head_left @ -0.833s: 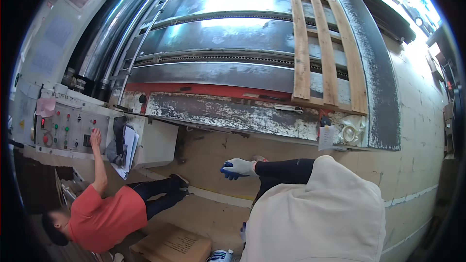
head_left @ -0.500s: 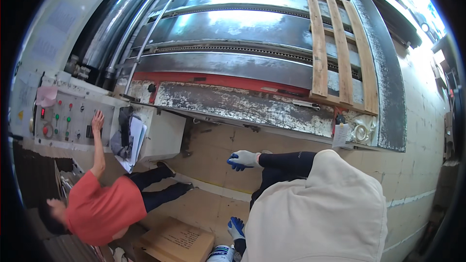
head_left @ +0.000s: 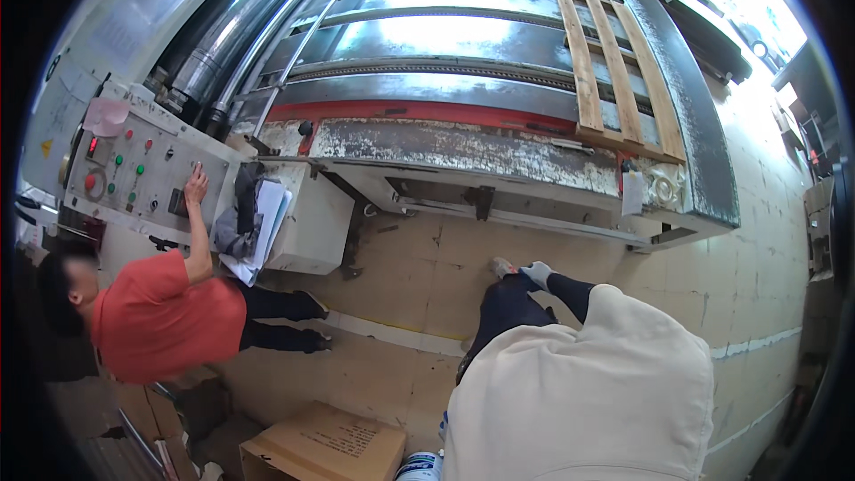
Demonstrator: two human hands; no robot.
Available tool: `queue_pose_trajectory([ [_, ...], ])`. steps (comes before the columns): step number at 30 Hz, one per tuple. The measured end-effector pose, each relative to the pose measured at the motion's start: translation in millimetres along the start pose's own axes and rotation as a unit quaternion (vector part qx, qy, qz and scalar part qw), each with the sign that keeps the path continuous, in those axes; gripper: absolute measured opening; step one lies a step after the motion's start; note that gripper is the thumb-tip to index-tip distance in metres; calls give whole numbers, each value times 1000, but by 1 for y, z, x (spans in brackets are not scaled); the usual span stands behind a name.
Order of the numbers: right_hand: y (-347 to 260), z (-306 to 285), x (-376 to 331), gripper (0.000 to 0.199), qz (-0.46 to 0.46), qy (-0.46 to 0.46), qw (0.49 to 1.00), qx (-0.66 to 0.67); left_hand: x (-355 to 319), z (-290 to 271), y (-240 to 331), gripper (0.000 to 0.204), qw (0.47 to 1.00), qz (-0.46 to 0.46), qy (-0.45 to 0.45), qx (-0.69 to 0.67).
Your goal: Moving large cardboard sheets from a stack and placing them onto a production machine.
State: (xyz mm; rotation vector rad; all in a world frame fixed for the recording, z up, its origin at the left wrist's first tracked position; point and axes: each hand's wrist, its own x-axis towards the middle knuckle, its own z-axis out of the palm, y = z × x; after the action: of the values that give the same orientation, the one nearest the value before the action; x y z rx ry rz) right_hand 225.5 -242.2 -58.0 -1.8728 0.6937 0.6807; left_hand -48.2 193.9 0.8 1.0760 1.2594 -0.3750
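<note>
1. Right grip [head_left: 536, 274], grey-gloved: I cannot tell how its fingers stand; the dark trouser leg [head_left: 509, 305] lies just beside it at 7 o'clock, contact unclear.
2. Left grip [head_left: 443, 424]: a mere sliver shows beside the cream top [head_left: 579, 392], its state unreadable.
3. From it, the white-and-blue tub [head_left: 420, 467] is near at 7 o'clock, the cardboard box [head_left: 334, 445] at 9.
4. From the right grip, wooden slats [head_left: 613, 62] lie on the machine bed [head_left: 427, 89] at 1 o'clock; a co-worker's hand [head_left: 196, 185] is at the control panel [head_left: 165, 156], between 9 and 10.
</note>
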Motion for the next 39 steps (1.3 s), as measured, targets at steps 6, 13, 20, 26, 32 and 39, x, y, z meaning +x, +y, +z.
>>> queue_pose_trajectory([
  [6,38,63,-73,41,-44,-43,990,-126,8,-81,7,28,993,-21,-45,-107],
  [13,11,134,-36,35,-57,-122,986,-100,37,-120,5,25,978,17,61,-199],
  [20,-162,246,-7,27,38,-201,976,-74,24,-119,-35,27,969,-41,127,-209],
  [26,-269,415,-5,30,-15,-303,932,-200,12,-173,25,27,960,-39,157,-229],
  [32,-380,598,-71,38,-210,-422,824,-315,0,-264,106,28,947,3,222,-233],
  [39,-430,697,-134,38,-236,-502,772,-311,30,-329,169,28,952,18,215,-220],
])
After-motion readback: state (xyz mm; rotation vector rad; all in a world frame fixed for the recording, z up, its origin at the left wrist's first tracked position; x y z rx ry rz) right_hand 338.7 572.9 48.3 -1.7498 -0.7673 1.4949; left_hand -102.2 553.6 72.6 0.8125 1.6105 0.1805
